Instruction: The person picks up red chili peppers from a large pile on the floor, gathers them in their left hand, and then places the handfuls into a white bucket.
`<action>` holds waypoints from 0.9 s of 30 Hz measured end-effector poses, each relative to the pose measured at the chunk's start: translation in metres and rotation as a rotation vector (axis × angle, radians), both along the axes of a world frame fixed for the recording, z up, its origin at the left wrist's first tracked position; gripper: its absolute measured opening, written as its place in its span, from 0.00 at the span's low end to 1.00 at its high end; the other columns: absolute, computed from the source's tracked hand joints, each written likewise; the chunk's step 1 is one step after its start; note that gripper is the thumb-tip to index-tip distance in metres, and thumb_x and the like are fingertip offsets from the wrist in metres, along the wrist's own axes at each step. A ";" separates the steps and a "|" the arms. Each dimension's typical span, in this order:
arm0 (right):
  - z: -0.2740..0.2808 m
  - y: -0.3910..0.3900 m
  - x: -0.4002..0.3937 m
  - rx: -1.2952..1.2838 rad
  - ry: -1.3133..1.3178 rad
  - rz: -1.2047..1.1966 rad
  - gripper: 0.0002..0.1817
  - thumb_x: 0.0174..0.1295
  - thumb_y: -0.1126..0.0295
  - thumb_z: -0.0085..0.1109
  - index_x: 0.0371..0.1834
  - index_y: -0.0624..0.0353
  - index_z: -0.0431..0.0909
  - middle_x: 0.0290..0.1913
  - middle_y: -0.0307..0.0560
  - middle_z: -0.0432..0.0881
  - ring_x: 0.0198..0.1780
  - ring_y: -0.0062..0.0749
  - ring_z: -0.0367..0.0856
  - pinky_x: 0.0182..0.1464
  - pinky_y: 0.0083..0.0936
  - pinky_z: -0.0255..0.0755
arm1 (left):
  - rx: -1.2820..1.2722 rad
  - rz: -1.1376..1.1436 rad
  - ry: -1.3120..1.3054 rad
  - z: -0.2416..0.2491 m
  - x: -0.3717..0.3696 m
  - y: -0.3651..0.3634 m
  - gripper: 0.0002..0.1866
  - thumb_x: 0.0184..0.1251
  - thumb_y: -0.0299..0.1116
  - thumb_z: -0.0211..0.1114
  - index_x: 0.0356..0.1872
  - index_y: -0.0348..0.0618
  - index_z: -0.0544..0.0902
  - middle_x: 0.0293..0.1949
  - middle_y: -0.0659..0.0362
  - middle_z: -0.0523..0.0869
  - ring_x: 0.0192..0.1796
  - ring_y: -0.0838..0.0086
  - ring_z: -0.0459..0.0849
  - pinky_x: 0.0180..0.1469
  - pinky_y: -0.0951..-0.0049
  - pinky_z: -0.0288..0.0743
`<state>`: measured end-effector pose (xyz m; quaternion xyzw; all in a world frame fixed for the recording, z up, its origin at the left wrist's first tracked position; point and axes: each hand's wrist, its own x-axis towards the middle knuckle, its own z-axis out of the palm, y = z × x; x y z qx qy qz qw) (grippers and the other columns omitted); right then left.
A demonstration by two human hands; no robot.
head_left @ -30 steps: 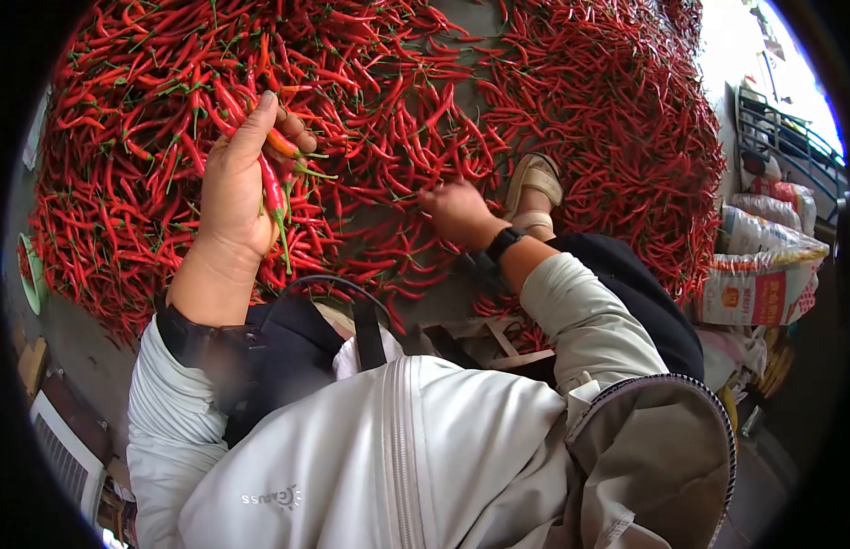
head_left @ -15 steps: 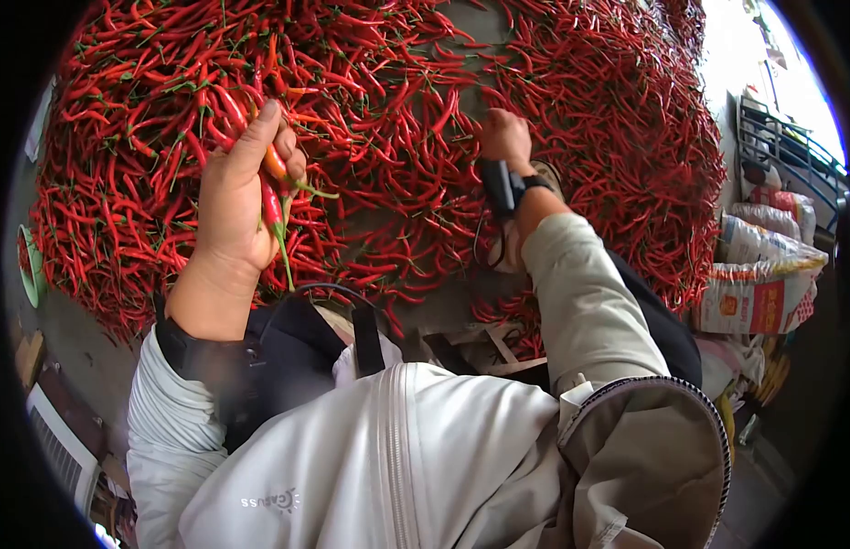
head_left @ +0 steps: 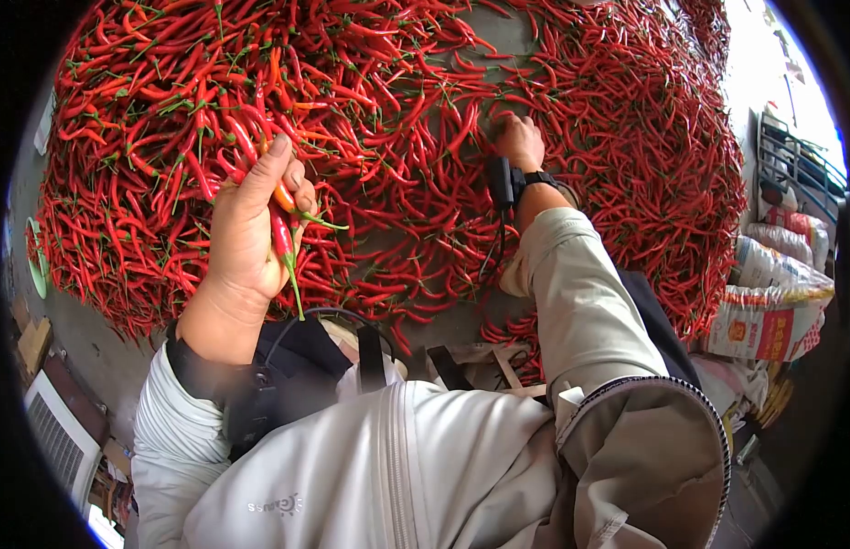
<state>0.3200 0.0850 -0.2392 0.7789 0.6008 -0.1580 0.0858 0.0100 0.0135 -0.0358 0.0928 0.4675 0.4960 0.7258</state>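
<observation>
Several red chili peppers are gripped in my left hand, which is closed with the thumb on top. One of them is orange, and green stems stick out below the fingers. This hand hovers over the near side of the big left pile of red chilies. Down at the gap between the two piles, my right hand has its fingers curled among loose chilies. Its fingertips are partly hidden, so what they pinch does not show. A dark device is strapped at the right wrist.
Another wide heap of red chilies covers the right side. Scattered chilies lie on the grey floor between the heaps. Filled sacks stand at the far right beside a blue metal railing. A green-rimmed container sits at the left.
My right hand has shifted slightly right and its curled fingers now show more among the chilies. The left hand still holds its chilies. The whole view has tilted a little, moving things downward.
</observation>
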 end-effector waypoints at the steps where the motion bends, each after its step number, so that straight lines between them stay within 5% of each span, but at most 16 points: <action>1: 0.002 -0.006 -0.001 -0.032 0.073 -0.018 0.14 0.53 0.68 0.53 0.45 0.51 0.73 0.49 0.51 0.72 0.52 0.48 0.73 0.50 0.38 0.71 | -0.001 0.000 -0.002 0.000 0.000 0.000 0.09 0.65 0.38 0.57 0.30 0.45 0.72 0.22 0.65 0.71 0.23 0.82 0.71 0.26 0.83 0.66; 8: -0.006 -0.022 0.013 -0.118 0.195 0.171 0.17 0.51 0.68 0.54 0.47 0.51 0.72 0.51 0.56 0.71 0.50 0.51 0.74 0.49 0.41 0.71 | 0.070 0.004 0.010 0.001 -0.004 -0.005 0.08 0.60 0.36 0.63 0.28 0.46 0.75 0.22 0.65 0.74 0.23 0.80 0.74 0.27 0.81 0.68; 12: -0.008 -0.029 0.018 -0.080 0.170 0.411 0.13 0.48 0.69 0.55 0.39 0.49 0.78 0.39 0.50 0.79 0.45 0.51 0.76 0.45 0.39 0.72 | 0.102 0.011 0.041 0.005 -0.005 -0.008 0.07 0.60 0.35 0.64 0.27 0.45 0.77 0.22 0.64 0.76 0.23 0.80 0.74 0.27 0.81 0.69; 14: -0.003 -0.038 0.014 0.035 0.241 0.289 0.11 0.49 0.71 0.57 0.37 0.54 0.80 0.32 0.47 0.81 0.38 0.45 0.80 0.40 0.35 0.74 | 0.110 0.037 0.037 0.005 -0.006 -0.007 0.07 0.59 0.34 0.64 0.27 0.45 0.77 0.22 0.64 0.75 0.23 0.81 0.73 0.27 0.80 0.69; 17: 0.025 -0.044 0.001 0.171 1.122 -0.308 0.11 0.51 0.71 0.62 0.35 0.66 0.78 0.26 0.40 0.80 0.28 0.22 0.78 0.32 0.20 0.72 | 0.109 0.026 0.070 0.008 -0.003 -0.007 0.06 0.58 0.33 0.65 0.27 0.45 0.77 0.21 0.65 0.75 0.23 0.82 0.73 0.27 0.81 0.69; 21: 0.079 -0.058 -0.025 0.097 1.403 -0.485 0.09 0.62 0.73 0.52 0.42 0.63 0.75 0.33 0.43 0.80 0.33 0.28 0.80 0.37 0.24 0.75 | 0.120 -0.051 0.097 0.002 -0.004 -0.007 0.05 0.60 0.32 0.63 0.29 0.47 0.77 0.21 0.65 0.76 0.22 0.81 0.76 0.25 0.83 0.71; 23: 0.094 -0.066 -0.037 -0.018 1.806 -0.576 0.10 0.63 0.70 0.51 0.43 0.64 0.74 0.34 0.45 0.80 0.33 0.30 0.80 0.37 0.25 0.74 | 0.117 -0.065 0.126 0.005 -0.001 -0.009 0.05 0.59 0.32 0.64 0.29 0.46 0.77 0.22 0.66 0.76 0.22 0.82 0.77 0.25 0.83 0.72; 27: 0.117 -0.078 -0.063 -0.117 1.906 -0.637 0.09 0.64 0.67 0.50 0.40 0.61 0.74 0.33 0.43 0.79 0.34 0.30 0.80 0.39 0.26 0.74 | 0.159 -0.151 0.141 0.003 -0.001 -0.012 0.06 0.56 0.30 0.66 0.32 0.45 0.78 0.24 0.66 0.78 0.23 0.83 0.77 0.27 0.83 0.72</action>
